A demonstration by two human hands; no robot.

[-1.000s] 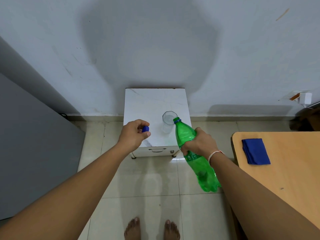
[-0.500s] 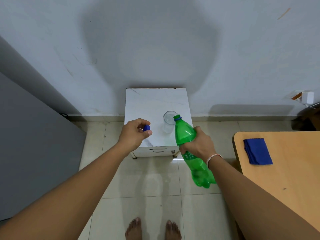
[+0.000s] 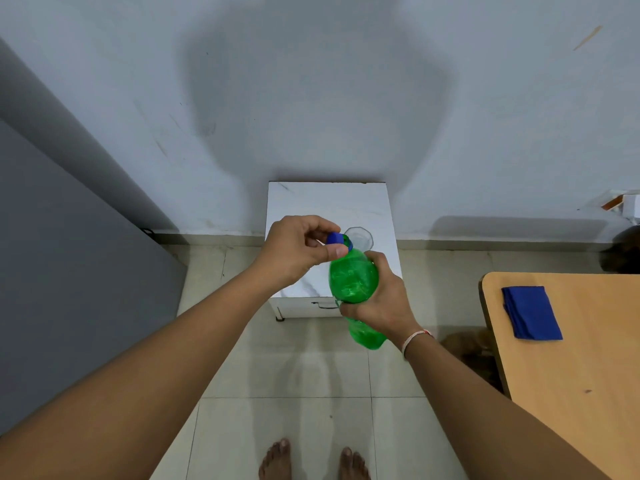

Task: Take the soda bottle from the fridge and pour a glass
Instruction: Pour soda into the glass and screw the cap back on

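The blue cap [image 3: 335, 239] is pinched between the thumb and fingers of the left hand [image 3: 300, 249] at the mouth of the green soda bottle [image 3: 353, 282], which is gripped around its middle by the right hand [image 3: 379, 299] and held above the floor. The glass [image 3: 359, 237] stands at 12 o'clock from the bottle, on the white tabletop [image 3: 311, 206]. A skewed cap could be cross-threaded and left loose; a harder squeeze on the soft wall might push soda out.

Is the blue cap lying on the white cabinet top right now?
No, the left hand pinches the blue cap at the mouth of the green soda bottle, which the right hand grips.
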